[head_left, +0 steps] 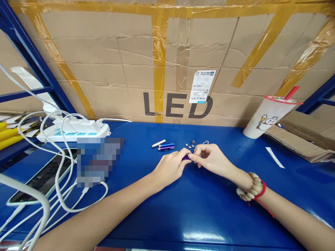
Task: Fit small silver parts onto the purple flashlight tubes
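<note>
Wrapped round a small purple metal tube (186,157), my left hand (170,165) is closed over the blue tabletop. My right hand (213,159) pinches at the tube's right end, its thumb and fingertips pressed together there. Both hands cover most of the tube. Just behind them lie several small silvery button cells (186,145) and a small metal clip (206,142). Left of these rest a silver tube (158,143), a blue tube (167,145) and another purple tube (165,149), side by side.
A white power strip (75,134) with tangled white cables sits at left, near a phone (44,177) and a blurred-out item (98,162). A cup with a straw (269,116), a paper strip (274,157) and an open carton (300,139) are at right. A large cardboard box (125,69) stands behind.
</note>
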Demonstrator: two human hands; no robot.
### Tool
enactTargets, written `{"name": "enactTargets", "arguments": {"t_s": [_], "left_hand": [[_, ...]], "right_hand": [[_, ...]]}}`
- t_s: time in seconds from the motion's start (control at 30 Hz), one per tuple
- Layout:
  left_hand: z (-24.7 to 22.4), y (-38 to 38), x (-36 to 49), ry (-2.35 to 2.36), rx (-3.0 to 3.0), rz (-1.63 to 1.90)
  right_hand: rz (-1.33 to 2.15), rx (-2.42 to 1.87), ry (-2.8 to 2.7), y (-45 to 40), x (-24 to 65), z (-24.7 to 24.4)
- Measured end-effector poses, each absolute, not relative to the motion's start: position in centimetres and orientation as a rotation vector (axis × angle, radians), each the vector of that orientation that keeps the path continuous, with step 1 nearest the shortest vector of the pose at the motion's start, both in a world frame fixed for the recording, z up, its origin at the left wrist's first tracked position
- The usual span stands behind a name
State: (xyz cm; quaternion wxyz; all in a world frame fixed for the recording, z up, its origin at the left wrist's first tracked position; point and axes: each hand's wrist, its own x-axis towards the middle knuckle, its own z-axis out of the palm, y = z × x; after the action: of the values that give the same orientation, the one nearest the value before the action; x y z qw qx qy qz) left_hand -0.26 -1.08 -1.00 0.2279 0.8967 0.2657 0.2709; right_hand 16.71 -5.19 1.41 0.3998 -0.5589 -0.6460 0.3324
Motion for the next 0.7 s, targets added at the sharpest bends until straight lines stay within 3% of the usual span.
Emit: {"name": "enactTargets", "arguments": {"t_s": [0.3, 0.53, 0.7], "left_hand": [[-0.3, -1.1, 0.0, 0.784, 2.481, 0.713], [-0.5, -0.9, 0.0, 0.783, 2.306, 0.874], [-0.5, -0.8, 0.0, 0.780, 2.286, 0.860]], "right_hand": [[0.571, -1.410, -1.784, -5.5, 17.0, 2.0], [-0.009, -1.245, -1.933, -5.3, 18.4, 1.5], [-0.147, -1.133, -2.070, -5.1, 19.0, 1.3]]}}
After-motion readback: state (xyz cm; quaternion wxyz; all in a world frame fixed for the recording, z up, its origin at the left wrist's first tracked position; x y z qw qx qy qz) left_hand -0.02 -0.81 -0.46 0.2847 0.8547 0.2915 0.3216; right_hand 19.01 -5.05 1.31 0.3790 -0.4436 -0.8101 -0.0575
